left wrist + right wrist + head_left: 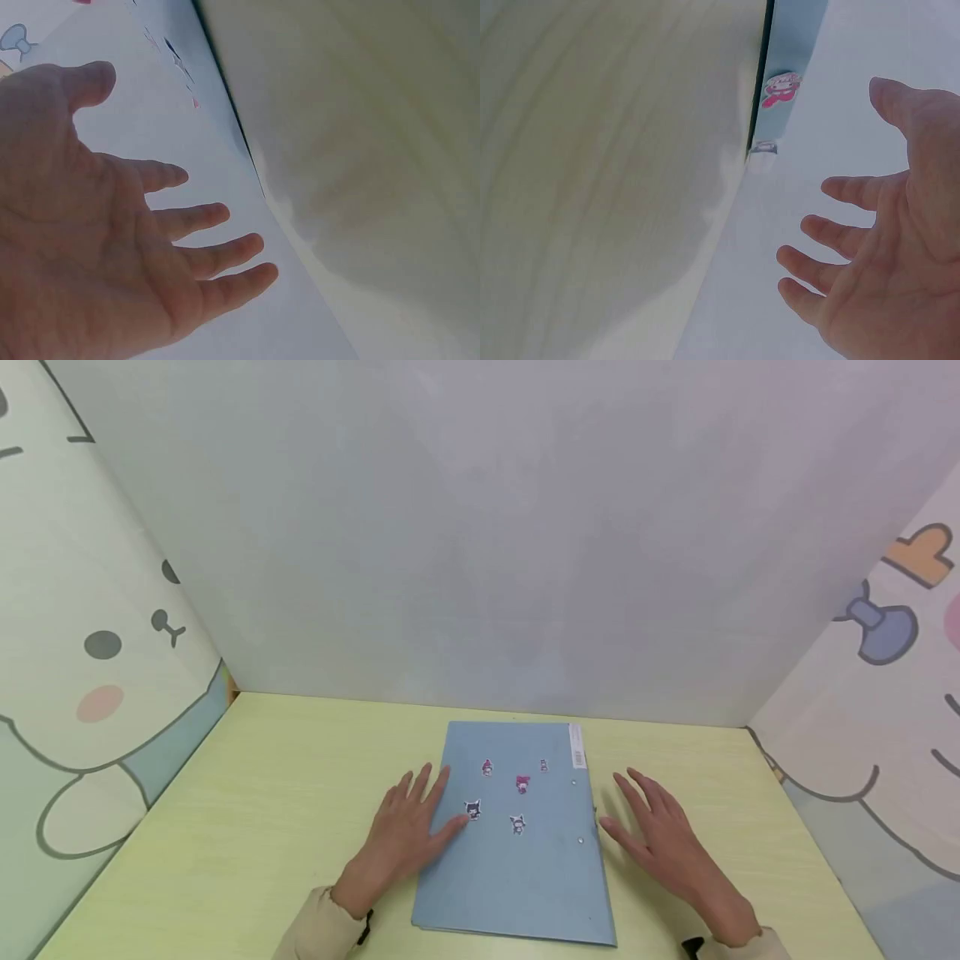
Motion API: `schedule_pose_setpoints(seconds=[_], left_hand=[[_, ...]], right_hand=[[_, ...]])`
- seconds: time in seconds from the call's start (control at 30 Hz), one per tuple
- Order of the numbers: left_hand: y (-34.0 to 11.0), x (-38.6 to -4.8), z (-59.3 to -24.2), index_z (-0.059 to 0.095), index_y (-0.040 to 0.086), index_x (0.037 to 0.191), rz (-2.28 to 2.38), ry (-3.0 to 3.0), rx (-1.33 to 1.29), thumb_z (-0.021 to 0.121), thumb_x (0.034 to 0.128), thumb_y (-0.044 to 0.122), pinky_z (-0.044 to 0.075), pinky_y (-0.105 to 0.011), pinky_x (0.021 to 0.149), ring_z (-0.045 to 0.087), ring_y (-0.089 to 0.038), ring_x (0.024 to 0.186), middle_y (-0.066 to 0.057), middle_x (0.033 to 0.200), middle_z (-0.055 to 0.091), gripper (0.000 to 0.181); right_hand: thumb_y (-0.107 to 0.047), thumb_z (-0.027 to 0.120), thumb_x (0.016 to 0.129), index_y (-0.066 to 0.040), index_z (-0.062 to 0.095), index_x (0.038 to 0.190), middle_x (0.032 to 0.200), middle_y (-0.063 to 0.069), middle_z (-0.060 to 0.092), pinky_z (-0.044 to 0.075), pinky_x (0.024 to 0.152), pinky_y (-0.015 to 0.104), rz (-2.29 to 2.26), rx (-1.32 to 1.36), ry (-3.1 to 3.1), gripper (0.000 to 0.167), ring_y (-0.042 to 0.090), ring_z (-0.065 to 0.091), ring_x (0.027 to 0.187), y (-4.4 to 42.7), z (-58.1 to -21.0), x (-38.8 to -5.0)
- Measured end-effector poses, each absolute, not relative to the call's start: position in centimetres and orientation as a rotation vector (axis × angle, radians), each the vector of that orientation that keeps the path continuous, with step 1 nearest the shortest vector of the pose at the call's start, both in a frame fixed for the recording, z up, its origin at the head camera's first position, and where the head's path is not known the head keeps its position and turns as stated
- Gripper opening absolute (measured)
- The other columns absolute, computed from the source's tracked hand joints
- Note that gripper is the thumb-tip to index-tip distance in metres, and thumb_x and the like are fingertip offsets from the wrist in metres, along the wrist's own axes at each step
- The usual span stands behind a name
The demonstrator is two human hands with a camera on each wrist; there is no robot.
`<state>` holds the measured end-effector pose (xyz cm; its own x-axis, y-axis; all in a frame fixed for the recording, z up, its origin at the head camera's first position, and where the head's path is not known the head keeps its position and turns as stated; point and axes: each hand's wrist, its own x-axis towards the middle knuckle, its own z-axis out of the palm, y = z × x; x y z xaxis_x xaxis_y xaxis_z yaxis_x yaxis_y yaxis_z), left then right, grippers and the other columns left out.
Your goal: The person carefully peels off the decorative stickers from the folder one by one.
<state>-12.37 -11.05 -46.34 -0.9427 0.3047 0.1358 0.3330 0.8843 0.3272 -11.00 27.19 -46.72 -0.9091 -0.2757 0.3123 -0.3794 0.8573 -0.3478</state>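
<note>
A blue folder (525, 885) lies closed on the pale yellow table, with several small cartoon stickers on its cover and a white barcode label (577, 746) at its top right corner. My left hand (405, 831) is spread at the folder's left edge, its thumb over the cover; whether it touches cannot be told. Just off the right edge is my right hand (660, 839), fingers spread and holding nothing. In the left wrist view the left palm (97, 232) faces the camera with fingers apart. The right wrist view shows the right palm (900, 262) likewise, beyond it the folder's edge and a pink sticker (781, 90).
The table (247, 802) stretches to both sides of the folder. A plain grey-white wall (480, 543) stands behind it. Panels with cartoon prints flank the table, one on the left (97, 718) and one on the right (862, 710).
</note>
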Motion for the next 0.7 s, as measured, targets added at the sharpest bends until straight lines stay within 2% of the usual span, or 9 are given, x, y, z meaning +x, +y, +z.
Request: schedule_pose_setpoints(seconds=[0.2,0.5,0.7], left_hand=[[-10.5,-11.8,-46.3,0.042,0.01,0.157,-0.612,-3.06,-0.517,0.054,0.098,0.062,0.035,-0.063,0.11,0.041,-0.049,0.141,-0.024,0.156,0.042,0.079],[-10.3,-11.0,-46.4,0.049,0.01,0.153,-0.561,-3.135,-0.58,0.07,0.0876,0.063,0.033,-0.069,0.108,0.035,-0.053,0.142,-0.025,0.156,0.042,0.086],[-10.3,-10.8,-46.4,0.049,0.01,0.153,-0.546,-3.134,-0.593,0.072,0.0864,0.061,0.032,-0.07,0.108,0.034,-0.053,0.143,-0.025,0.157,0.04,0.087]], right_hand=[[-0.038,0.073,0.095,-0.006,0.049,0.15,0.152,0.022,0.044,0.03,0.106,0.065,0.596,0.561,-2.751,0.068,0.047,0.04,0.137,26.6,-46.7,-10.9],[-0.037,0.077,0.092,-0.006,0.054,0.146,0.149,0.018,0.048,0.035,0.106,0.064,0.591,0.6,-2.765,0.066,0.042,0.044,0.136,25.6,-46.8,-10.6],[-0.036,0.08,0.09,-0.006,0.057,0.144,0.148,0.017,0.05,0.039,0.105,0.062,0.579,0.645,-2.757,0.065,0.04,0.047,0.133,25.2,-46.9,-10.3]])
